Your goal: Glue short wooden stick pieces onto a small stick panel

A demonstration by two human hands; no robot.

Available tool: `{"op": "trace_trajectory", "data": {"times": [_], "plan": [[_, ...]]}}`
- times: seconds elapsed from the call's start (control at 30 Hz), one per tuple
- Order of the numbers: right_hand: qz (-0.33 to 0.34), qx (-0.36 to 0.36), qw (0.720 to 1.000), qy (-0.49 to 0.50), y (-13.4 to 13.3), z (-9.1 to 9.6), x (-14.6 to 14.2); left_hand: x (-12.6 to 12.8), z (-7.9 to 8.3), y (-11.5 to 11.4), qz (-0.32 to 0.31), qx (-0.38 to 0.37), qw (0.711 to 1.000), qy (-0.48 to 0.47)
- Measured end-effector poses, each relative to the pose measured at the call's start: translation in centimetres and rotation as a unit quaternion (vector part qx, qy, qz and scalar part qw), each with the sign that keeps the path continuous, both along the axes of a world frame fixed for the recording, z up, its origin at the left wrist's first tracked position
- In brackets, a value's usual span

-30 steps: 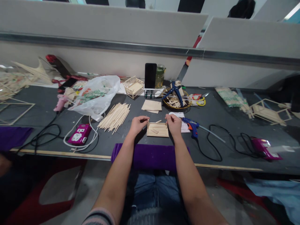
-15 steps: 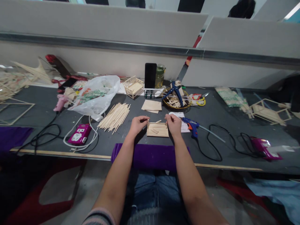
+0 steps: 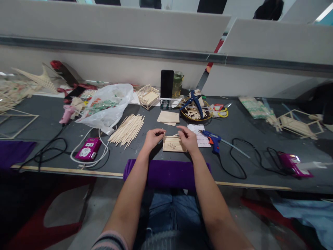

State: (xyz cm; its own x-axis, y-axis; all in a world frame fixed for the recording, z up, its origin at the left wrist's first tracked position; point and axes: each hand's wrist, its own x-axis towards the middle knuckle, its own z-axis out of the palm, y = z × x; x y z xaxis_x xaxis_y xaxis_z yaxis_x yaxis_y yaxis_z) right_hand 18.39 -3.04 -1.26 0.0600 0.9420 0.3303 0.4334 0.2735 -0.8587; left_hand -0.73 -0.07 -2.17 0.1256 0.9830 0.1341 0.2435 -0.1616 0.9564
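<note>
A small panel of wooden sticks [image 3: 174, 148] laid side by side, with a raised edge, lies on the dark table before me. A few short loose pieces rest on its surface. My left hand [image 3: 154, 139] is closed in a pinch at the panel's back left corner; its fingertips partly hide what they grip. At the back right, my right hand [image 3: 189, 139] is closed with thumb and forefinger at a short wooden stick [image 3: 175, 134], slanted over the panel's back edge. That hand covers the panel's right end.
A blue glue gun [image 3: 214, 139] lies on the right over a paper sheet [image 3: 195, 130]. Left are loose sticks [image 3: 127, 130], a plastic bag [image 3: 109, 104] and a power strip [image 3: 88, 149]. Behind stand a phone [image 3: 167, 84] and a basket [image 3: 196, 119]. A purple cloth [image 3: 170, 173] covers the front edge.
My right hand has moved left from the panel's back right corner to the short slanted stick. My left hand has stayed at its corner.
</note>
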Motion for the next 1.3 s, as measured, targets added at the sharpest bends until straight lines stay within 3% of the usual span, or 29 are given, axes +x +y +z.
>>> {"op": "trace_trajectory", "data": {"times": [0.13, 0.23, 0.37, 0.93, 1.3], "plan": [[0.082, 0.063, 0.986, -0.131, -0.3, 0.1, -1.1, -0.1, -0.1, 0.1, -0.01, 0.011, 1.0, 0.003], [0.095, 0.108, 0.971, -0.193, -0.2, 0.0, -1.6, -0.1, -0.1, 0.1, -0.017, 0.018, 1.0, 0.007], [0.101, 0.11, 0.962, -0.227, 0.1, -0.3, -1.7, -0.1, 0.0, 0.1, -0.012, 0.026, 0.999, 0.014], [0.111, 0.099, 0.964, -0.221, 0.2, -0.9, -1.5, 0.0, 0.0, 0.1, -0.004, 0.01, 1.0, -0.007], [0.117, 0.094, 0.965, -0.216, 0.1, -0.8, -1.5, -0.2, -0.5, 0.5, 0.04, -0.023, 0.998, -0.036]]}}
